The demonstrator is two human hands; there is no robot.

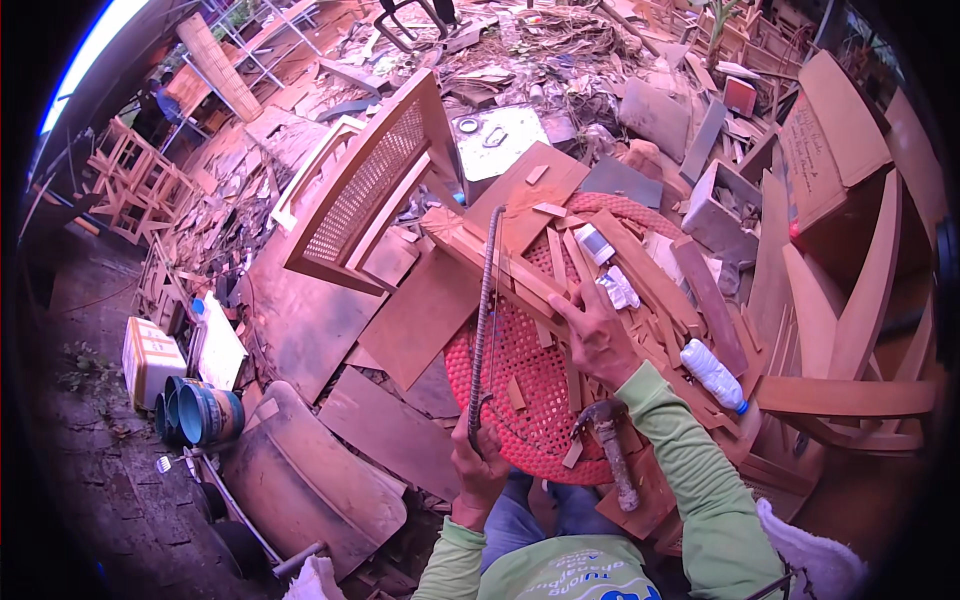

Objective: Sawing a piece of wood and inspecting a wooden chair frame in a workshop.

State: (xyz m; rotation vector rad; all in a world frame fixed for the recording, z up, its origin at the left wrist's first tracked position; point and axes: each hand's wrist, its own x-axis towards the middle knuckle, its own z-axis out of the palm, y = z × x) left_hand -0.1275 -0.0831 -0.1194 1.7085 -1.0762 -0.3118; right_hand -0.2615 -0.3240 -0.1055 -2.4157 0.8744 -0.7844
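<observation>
My left hand point(480, 470) is closed around the lower end of a bow saw point(487, 310) bent from ribbed steel bar, its thin blade beside the bar. The saw stands across a wooden chair point(440, 160) with a woven cane back, tipped on its side. My right hand point(597, 335) grips a wooden rail point(520, 280) that runs from the chair toward me. Beneath it lies a red woven round mat point(500, 400) strewn with wood offcuts. A hammer point(610, 455) with a worn handle rests near my right forearm.
A plastic bottle point(713, 375) with a blue cap and several wood strips lie to the right. Curved wooden parts point(865, 280) lean by a cardboard box point(835, 130). Blue buckets point(208, 412) and a foam box point(153, 362) stand at left. A person point(166, 100) is far left.
</observation>
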